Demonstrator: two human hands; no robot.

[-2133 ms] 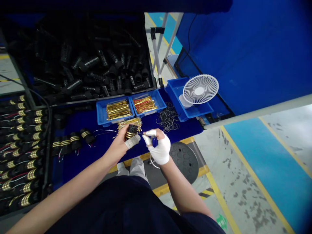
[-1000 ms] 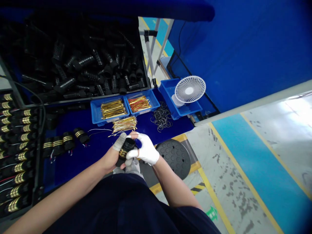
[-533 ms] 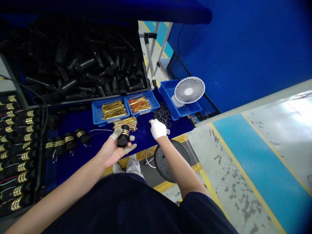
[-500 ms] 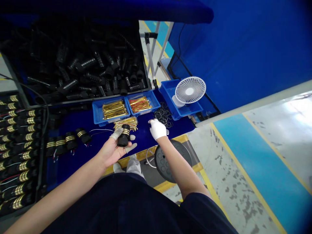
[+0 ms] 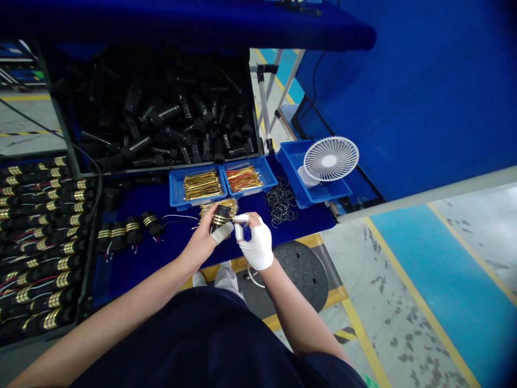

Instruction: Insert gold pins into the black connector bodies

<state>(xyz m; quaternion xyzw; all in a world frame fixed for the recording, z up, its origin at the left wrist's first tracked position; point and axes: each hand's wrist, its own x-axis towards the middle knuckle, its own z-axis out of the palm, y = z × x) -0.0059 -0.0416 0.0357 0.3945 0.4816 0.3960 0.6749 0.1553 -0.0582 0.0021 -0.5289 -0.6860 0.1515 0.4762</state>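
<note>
My left hand (image 5: 203, 238), with cloth covers on its fingers, is closed around a black cylinder with gold bands (image 5: 221, 214). My right hand (image 5: 257, 245), in a white glove, meets it at the cylinder's right end, thumb and forefinger pinched together. Whatever the pinch holds is too small to make out. Just behind the cylinder lies a pile of thin gold strips (image 5: 231, 204), partly covered. To the right of my hands is a heap of black rings (image 5: 281, 202) on the blue tabletop (image 5: 161, 272).
Two blue bins hold gold strips (image 5: 204, 185) and red-and-gold strips (image 5: 244, 178). A white fan (image 5: 331, 159) stands in a blue tray (image 5: 291, 156). Several banded cylinders (image 5: 133, 230) lie at left, beside a full crate (image 5: 52, 242). Black ribbed parts (image 5: 165, 116) fill the back crate. A round stool (image 5: 302, 275) is below.
My right hand has moved left from beside the black rings to the cylinder's end. My left hand has turned the cylinder and brought it slightly right. The camera view has shifted.
</note>
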